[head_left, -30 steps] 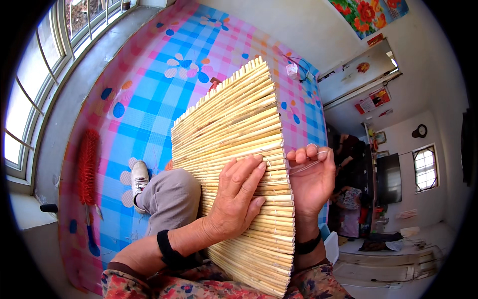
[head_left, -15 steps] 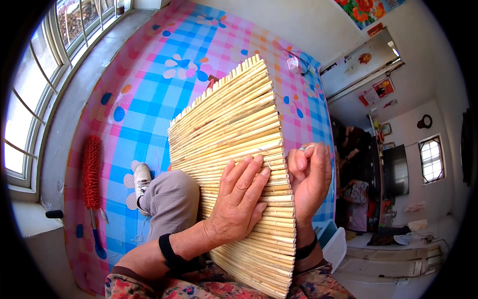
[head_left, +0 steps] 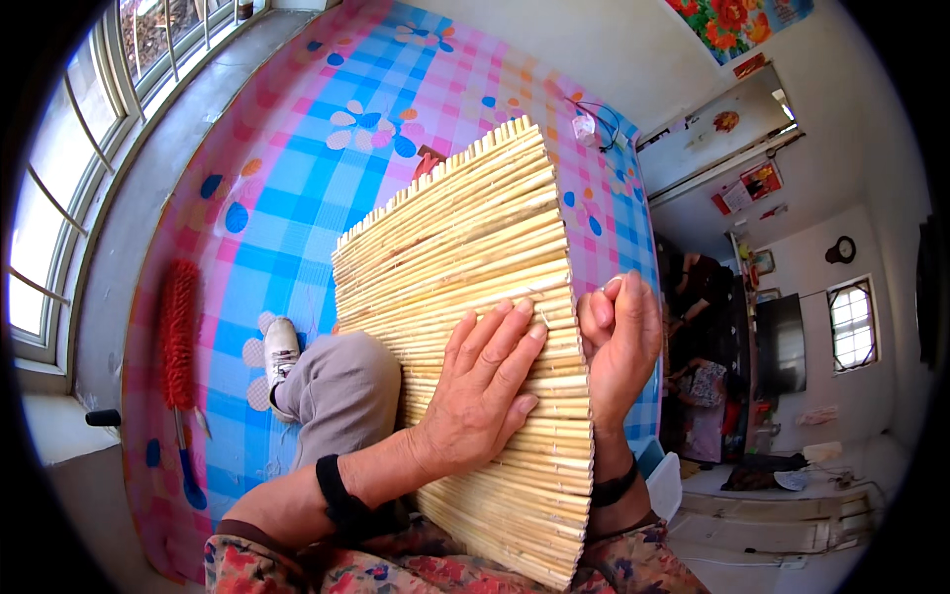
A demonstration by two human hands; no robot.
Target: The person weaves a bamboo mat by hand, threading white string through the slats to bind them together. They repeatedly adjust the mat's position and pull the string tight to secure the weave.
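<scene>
A mat of straw-coloured reed stalks (head_left: 465, 243), tied side by side with thin thread, stands slanted across my lap. My left hand (head_left: 482, 381) lies flat on its face, fingers stretched out and slightly apart. A short bit of pale thread shows by the left fingertips. At the mat's right edge is my right hand (head_left: 623, 346), its fingers curled in with the thumb pressed against them. Whatever those fingers pinch, if anything, is too small to make out. My bent knee (head_left: 346, 381) in grey trousers is beside the mat's left side.
Under me spreads a pink and blue checked sheet (head_left: 297, 198) with flower prints. A red fluffy duster (head_left: 179, 337) with a blue handle lies at the left, near the barred window (head_left: 84, 148). A pale plastic bin (head_left: 665, 485) stands behind my right wrist. Two people (head_left: 703, 287) are at the far right.
My right hand has risen slightly, and its fingers have turned a little. The mat's upper end has shifted right. My left hand stays flat on the mat, moved slightly.
</scene>
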